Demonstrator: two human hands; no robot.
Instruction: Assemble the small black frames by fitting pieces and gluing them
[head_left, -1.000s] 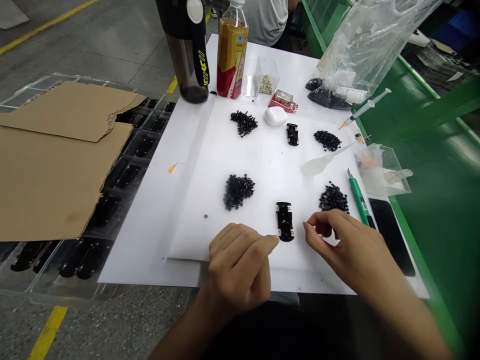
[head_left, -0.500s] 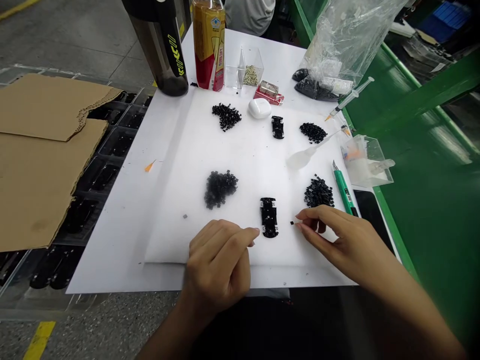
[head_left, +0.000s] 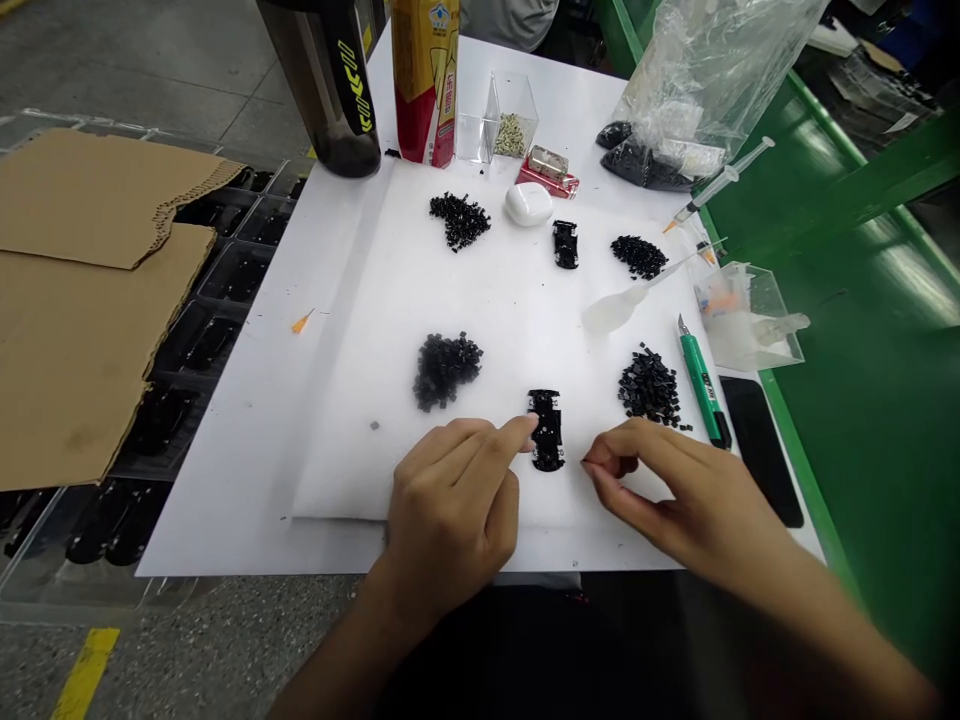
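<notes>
Table [head_left: 217, 515]: white, smooth; front edge straight, passing under your wrists. Foam sheet [head_left: 337, 480]: white, matte, its front edge just inside the table's.

Left hand [head_left: 459, 490]: yours; forefinger stretched out, tip at the left side of the chassis part [head_left: 547, 432], other fingers curled; you cannot tell whether they grip anything.

Right hand [head_left: 667, 485]: yours; thumb and forefinger tips pinched together, a dark sliver [head_left: 585, 461] between them, too small to identify. A narrow strip of foam parts these tips from the chassis part, which lies between your hands, glossy black, oblong, notched along both sides.

Grey square [head_left: 374, 426]: single, flat, with foam all round it. Right pile [head_left: 651, 388]: black angular flakes, just beyond your right knuckles, limiting room there. Left pile [head_left: 448, 372]: dark flat squares. Utility knife [head_left: 701, 385]: green casing, blade pointing away from you.

Dropper [head_left: 616, 312]: cloudy soft bulb, thin stem. A broad stretch of foam separates the chassis part from a second black part [head_left: 565, 246], similarly shaped. White case [head_left: 529, 204]: rounded, smooth.
</notes>
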